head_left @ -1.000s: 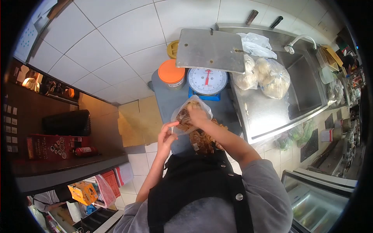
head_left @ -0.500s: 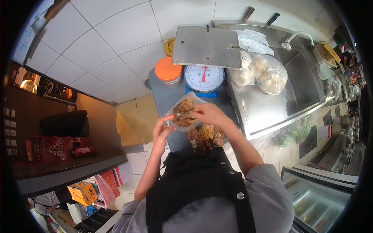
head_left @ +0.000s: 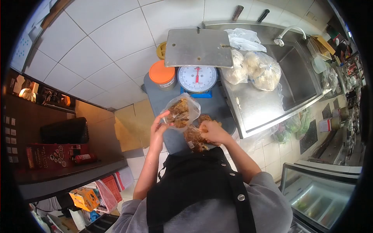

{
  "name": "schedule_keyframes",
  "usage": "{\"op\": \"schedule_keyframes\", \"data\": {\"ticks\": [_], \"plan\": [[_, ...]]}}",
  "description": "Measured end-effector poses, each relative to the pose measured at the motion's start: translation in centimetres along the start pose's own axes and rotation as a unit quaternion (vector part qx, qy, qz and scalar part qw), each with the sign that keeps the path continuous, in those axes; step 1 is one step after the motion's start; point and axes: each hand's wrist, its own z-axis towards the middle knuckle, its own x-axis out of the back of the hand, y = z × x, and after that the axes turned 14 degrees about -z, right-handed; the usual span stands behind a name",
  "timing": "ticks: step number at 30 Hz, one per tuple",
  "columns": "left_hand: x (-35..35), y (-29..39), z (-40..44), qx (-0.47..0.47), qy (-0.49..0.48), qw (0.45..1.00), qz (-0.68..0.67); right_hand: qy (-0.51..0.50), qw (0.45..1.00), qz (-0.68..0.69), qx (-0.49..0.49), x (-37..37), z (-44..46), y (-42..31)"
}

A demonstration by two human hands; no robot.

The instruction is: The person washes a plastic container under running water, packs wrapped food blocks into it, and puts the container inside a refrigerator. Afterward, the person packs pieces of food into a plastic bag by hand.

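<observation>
My left hand [head_left: 158, 130] grips the rim of a clear plastic bag [head_left: 195, 106], its fingers closed on the edge. Inside that bag lie brown packets of food [head_left: 179, 114], whose exact kind I cannot tell. To the right, my right hand [head_left: 211, 131] has its fingers bent down and closed on one of the brown food packets [head_left: 194, 136] piled at the table's near edge. A white label shows on one packet in the pile. My fingertips are partly hidden among the packets. Beyond the bag stands a dial scale [head_left: 197, 79] with a flat metal pan [head_left: 199, 47] on top.
An orange-lidded tub [head_left: 162, 73] stands left of the scale on the grey table [head_left: 155, 91]. On the right, a steel sink unit [head_left: 254, 110] holds tied bags of white stuff [head_left: 264, 72]. Two knives hang on the wall. A glass-topped chest [head_left: 314, 194] sits at lower right.
My right hand has left the plastic bag and moved down right onto the packet pile. My left hand still holds the bag, which gapes wider. The view has shifted slightly.
</observation>
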Motion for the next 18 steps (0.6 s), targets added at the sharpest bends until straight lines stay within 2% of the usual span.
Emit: {"op": "schedule_keyframes", "data": {"ticks": [4, 6, 7, 9, 10, 11, 13, 17, 18], "plan": [[0.0, -0.2, -0.5, 0.014, -0.003, 1.000, 0.003, -0.039, 0.993, 0.109, 0.018, 4.0, -0.7, -4.9], [-0.6, 0.0, -0.9, 0.016, 0.013, 1.000, 0.008, 0.055, 0.950, 0.307, 0.030, 3.5, 0.4, -6.2], [-0.6, -0.1, -0.9, 0.015, 0.011, 1.000, 0.008, 0.057, 0.950, 0.307, 0.031, 2.4, 1.6, -6.3], [-0.2, -0.6, -0.8, 0.015, 0.019, 0.999, -0.022, 0.121, 0.883, 0.453, 0.007, -1.2, 5.7, -3.6], [0.0, -0.8, -0.9, 0.016, 0.018, 0.999, -0.023, 0.104, 0.907, 0.408, 0.011, -3.2, 7.8, -0.7], [0.1, -1.0, -0.9, 0.010, 0.011, 1.000, 0.003, 0.104, 0.907, 0.408, 0.011, -3.4, 7.4, 0.0], [0.1, -0.7, -0.8, 0.002, 0.008, 1.000, 0.029, 0.140, 0.981, 0.134, 0.021, -2.6, 6.4, 1.9], [0.0, -0.6, -1.4, 0.003, 0.013, 1.000, 0.010, 0.148, 0.988, 0.033, -0.002, -1.2, 4.5, 6.1], [0.0, -0.6, -1.3, 0.007, 0.022, 1.000, 0.005, 0.163, 0.976, -0.134, -0.054, -2.5, 3.7, 6.7]]}}
